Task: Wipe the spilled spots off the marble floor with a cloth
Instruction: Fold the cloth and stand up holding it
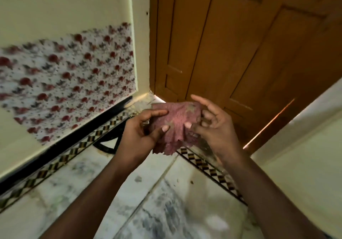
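Note:
A small pink cloth [175,126] with a frayed lower edge is held up in the air between both hands, above the floor. My left hand [142,129] pinches its left side with thumb and fingers. My right hand [209,126] holds its right side with the thumb on the front and the fingers spread behind. Below lies the white marble floor [162,207] with grey veins and small dark spots [137,178], one of them [192,182] further right.
A wooden door [231,44] stands ahead in the corner. A cream wall with a red-flowered patch [70,79] runs on the left, another cream wall [303,146] on the right. A checkered tile border [61,159] edges the floor.

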The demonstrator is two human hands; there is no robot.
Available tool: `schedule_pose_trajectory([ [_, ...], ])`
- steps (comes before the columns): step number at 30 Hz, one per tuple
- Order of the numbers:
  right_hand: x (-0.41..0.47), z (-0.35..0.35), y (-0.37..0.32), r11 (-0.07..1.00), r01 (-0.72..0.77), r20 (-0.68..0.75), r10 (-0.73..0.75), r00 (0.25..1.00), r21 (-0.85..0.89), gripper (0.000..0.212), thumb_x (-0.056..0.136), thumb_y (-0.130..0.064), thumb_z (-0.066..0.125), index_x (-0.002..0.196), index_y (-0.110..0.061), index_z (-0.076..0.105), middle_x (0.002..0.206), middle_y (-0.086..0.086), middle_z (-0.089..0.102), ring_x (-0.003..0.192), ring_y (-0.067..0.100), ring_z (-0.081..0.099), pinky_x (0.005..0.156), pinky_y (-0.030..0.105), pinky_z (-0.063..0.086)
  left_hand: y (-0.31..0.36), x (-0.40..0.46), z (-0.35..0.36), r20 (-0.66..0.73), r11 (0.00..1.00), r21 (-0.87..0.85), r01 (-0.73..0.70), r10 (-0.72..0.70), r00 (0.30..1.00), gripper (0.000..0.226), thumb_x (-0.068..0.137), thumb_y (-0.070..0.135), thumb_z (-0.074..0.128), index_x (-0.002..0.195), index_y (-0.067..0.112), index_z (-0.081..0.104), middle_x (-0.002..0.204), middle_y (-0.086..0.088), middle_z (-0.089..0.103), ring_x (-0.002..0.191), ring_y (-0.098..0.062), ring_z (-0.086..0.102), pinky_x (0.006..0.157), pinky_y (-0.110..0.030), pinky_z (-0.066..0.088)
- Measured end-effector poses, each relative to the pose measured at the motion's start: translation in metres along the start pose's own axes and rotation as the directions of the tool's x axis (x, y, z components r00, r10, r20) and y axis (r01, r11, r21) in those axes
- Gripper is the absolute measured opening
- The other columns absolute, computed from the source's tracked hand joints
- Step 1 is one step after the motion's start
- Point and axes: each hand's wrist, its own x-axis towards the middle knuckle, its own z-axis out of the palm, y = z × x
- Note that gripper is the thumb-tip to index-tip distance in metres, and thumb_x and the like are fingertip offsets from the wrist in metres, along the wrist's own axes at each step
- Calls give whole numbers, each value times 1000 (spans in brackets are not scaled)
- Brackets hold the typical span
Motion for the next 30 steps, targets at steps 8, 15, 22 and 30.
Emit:
schedule_pose_trajectory([
  [8, -28, -3, -256, 987, -147, -42, 150, 988, 62, 36, 77, 4, 86, 99, -24, 85, 108, -2, 83, 105, 23, 79, 86, 50, 66, 285, -12, -22, -4, 986, -75, 148, -148, 989, 48, 83, -9, 83, 122, 18, 77, 126, 7, 77, 117, -10, 74, 87, -25, 63],
  [15, -122, -32, -439, 953, -243, -113, 266, 957, 182, 33, 75, 1, 87, 100, -21, 86, 110, 7, 83, 109, 32, 77, 90, 46, 64, 492, -71, 5, 2, 966, -16, 260, -260, 966, 50, 84, -12, 80, 121, 21, 77, 118, 14, 79, 111, -10, 77, 85, -29, 65],
  [22, -220, -90, -517, 946, -223, -229, 277, 933, 235, 29, 82, 2, 84, 109, -11, 82, 114, 9, 80, 109, 31, 77, 90, 53, 65, 579, -120, 58, 132, 958, 33, 284, -286, 949, 50, 85, -9, 80, 120, 27, 77, 118, 23, 77, 114, -3, 74, 91, -30, 64],
  [30, -283, -207, -507, 933, -241, -346, 326, 880, 266, 34, 87, 2, 81, 116, -16, 80, 118, 6, 79, 105, 34, 79, 87, 59, 65, 581, -142, 180, 304, 960, 218, 176, -238, 922, 50, 83, 2, 86, 126, 27, 76, 132, 6, 72, 121, -6, 69, 97, -26, 61],
])
